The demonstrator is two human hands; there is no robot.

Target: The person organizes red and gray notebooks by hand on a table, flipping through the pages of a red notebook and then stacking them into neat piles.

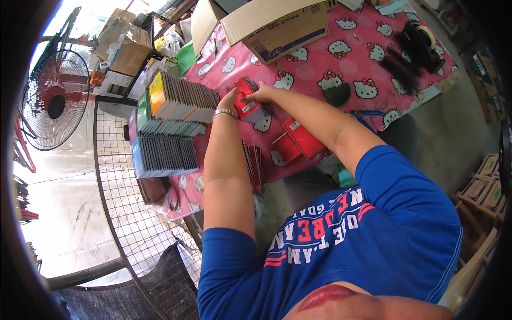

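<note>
A small stack of red spiral notebooks point(246, 109) rests on the pink patterned tablecloth, its wire binding toward the far right side. From the left, my left hand point(228, 101) is closed against the stack's edge, a watch band on its wrist. My right hand point(261, 94) grips the top right part, fingers over the cover. More red notebooks point(305, 137) lie loosely to the right, close to my body. Beside my left forearm, a few thin red notebooks point(255, 162) stand on edge, partly hidden by the arm.
Long rows of spiral notebooks with yellow point(157, 96), green point(144, 114) and blue point(138, 157) covers line the table's left side. An open cardboard box point(285, 40) stands at the back. A tape dispenser point(421, 45) sits far right, near black bristly strands point(397, 69). A fan point(56, 104) is at left.
</note>
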